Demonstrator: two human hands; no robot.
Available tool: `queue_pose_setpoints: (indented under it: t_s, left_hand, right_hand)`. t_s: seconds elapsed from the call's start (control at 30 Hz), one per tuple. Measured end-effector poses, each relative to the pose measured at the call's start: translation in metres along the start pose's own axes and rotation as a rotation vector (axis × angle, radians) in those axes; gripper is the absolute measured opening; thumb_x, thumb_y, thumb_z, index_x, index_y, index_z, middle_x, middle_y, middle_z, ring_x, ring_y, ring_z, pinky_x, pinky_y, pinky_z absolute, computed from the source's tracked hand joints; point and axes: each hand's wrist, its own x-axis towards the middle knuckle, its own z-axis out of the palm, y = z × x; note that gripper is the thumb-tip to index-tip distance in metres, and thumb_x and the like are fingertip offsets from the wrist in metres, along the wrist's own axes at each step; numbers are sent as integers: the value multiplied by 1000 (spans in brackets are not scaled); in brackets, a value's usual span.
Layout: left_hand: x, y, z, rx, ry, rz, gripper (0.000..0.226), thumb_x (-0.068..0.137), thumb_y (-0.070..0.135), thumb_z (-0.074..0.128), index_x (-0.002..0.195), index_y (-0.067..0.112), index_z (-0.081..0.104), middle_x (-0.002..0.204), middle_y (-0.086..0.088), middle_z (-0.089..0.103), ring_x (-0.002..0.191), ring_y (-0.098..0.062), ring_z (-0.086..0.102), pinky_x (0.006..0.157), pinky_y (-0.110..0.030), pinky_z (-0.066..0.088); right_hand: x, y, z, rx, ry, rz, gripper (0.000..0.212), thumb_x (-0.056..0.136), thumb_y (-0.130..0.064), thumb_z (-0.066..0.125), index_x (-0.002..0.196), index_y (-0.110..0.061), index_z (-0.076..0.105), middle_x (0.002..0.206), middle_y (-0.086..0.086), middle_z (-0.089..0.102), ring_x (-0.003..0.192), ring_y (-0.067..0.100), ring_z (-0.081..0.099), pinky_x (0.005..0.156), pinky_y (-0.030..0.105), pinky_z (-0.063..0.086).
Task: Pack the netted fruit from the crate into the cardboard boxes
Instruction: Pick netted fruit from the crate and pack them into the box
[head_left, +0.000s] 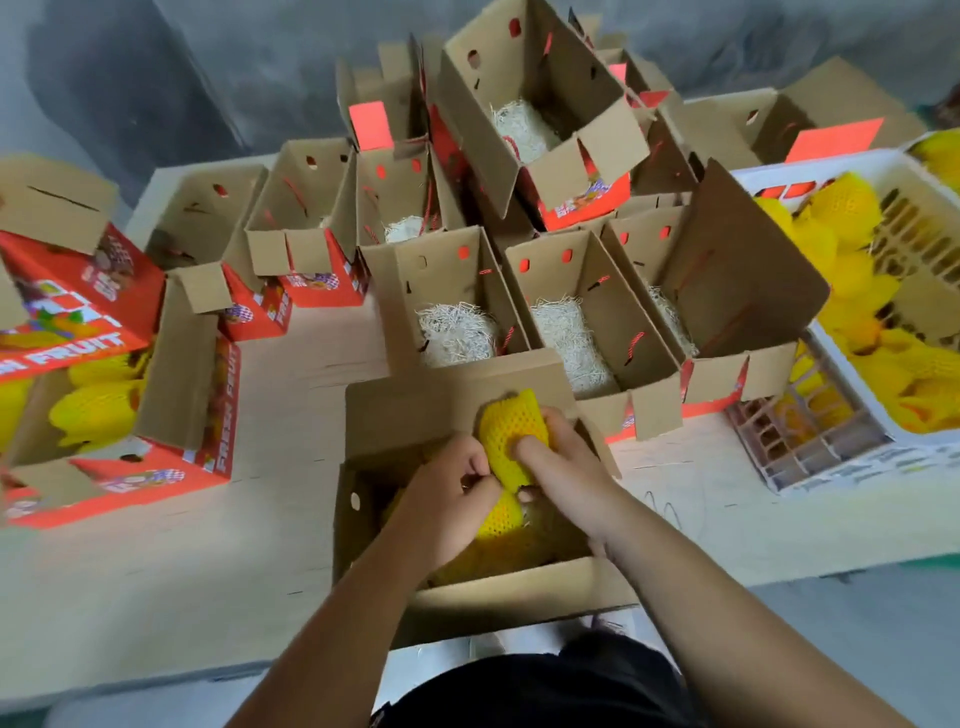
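Note:
An open cardboard box (447, 400) stands right in front of me on the table. Over its far end my right hand (558, 460) grips a fruit in yellow foam netting (511, 426). My left hand (449, 493) reaches into the box beside it, fingers curled against a second yellow netted fruit (501, 514) lying lower in the box. More yellow netting shows dimly on the box floor. The white plastic crate (852, 364) at the right edge holds several more yellow netted fruits (841, 208).
Several open cardboard boxes lined with pale shredded straw (566, 332) stand behind the near box. One box (535, 114) is stacked tilted on top at the back. At left, a red "FRESH FRUIT" box (171, 410) holds yellow netted fruit. A lower crate (800, 426) sits under the white one.

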Motion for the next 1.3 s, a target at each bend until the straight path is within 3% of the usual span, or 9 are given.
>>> queue_pose_setpoints:
  t_s: [0.1, 0.2, 0.3, 0.53, 0.63, 0.83, 1.0, 1.13, 1.3]
  left_hand:
    - [6, -31, 4, 107, -159, -123, 16, 95, 39, 56, 106, 45, 47, 102, 17, 67, 81, 1, 60, 77, -34, 54]
    - [14, -51, 15, 256, -355, -254, 35, 99, 37, 56, 132, 35, 47, 129, 4, 65, 111, -17, 63, 102, -41, 51]
    - [19, -59, 20, 433, -420, -274, 50, 99, 44, 56, 147, 34, 49, 154, 1, 49, 139, -25, 48, 117, -38, 39]
    - [18, -55, 16, 565, -487, -304, 54, 102, 49, 47, 154, 41, 35, 165, -4, 31, 153, -36, 23, 124, -50, 26]
    - [23, -43, 17, 626, -511, -331, 54, 101, 50, 48, 152, 40, 39, 164, -8, 31, 150, -37, 26, 122, -47, 28]
    - [33, 2, 33, 569, -281, -192, 42, 100, 40, 51, 141, 30, 52, 141, -8, 47, 131, -33, 45, 110, -46, 43]
    - [38, 48, 43, 216, -229, -54, 14, 95, 13, 50, 103, 21, 57, 113, -3, 64, 106, -24, 60, 88, -36, 49]
    - [50, 103, 64, 44, -140, 61, 36, 91, 3, 45, 78, 36, 50, 81, 19, 54, 78, 1, 52, 65, -17, 35]
    - [86, 190, 133, -58, -18, 272, 40, 93, -4, 43, 84, 34, 49, 93, 12, 47, 82, 3, 47, 70, -10, 36]
  right_hand:
    - [11, 3, 1, -414, -70, -56, 68, 72, -33, 71, 128, -37, 32, 110, 3, 57, 94, 25, 64, 82, 43, 55]
    - [23, 1, 19, -809, -23, -29, 88, 78, -30, 80, 138, -35, 15, 134, 14, 34, 105, 41, 62, 96, 48, 52]
    - [27, -1, 31, -957, 34, 33, 83, 84, -33, 78, 137, -31, 15, 138, 16, 38, 108, 40, 64, 94, 49, 52]
    - [30, 19, 21, -1135, 1, 170, 54, 90, -37, 63, 135, -21, 37, 126, 14, 62, 115, 37, 63, 92, 43, 51]
    - [50, 27, 22, -1087, -1, 270, 42, 98, -25, 46, 136, -14, 60, 139, 13, 62, 126, 35, 59, 103, 43, 47]
    - [53, 29, 20, -1198, -156, 216, 47, 101, -21, 49, 148, -21, 46, 151, 8, 37, 137, 38, 42, 111, 50, 42]
    - [30, 8, -25, -867, -131, -43, 29, 98, -9, 47, 126, -15, 55, 126, 9, 60, 114, 28, 60, 102, 41, 48]
    - [15, -7, -78, -597, -6, -227, 24, 89, 2, 46, 94, -20, 56, 90, 2, 65, 89, 24, 62, 79, 27, 48]
    - [6, -19, -184, -408, 208, -497, 34, 87, 3, 51, 111, -16, 67, 100, -2, 71, 94, 9, 64, 82, 23, 49]
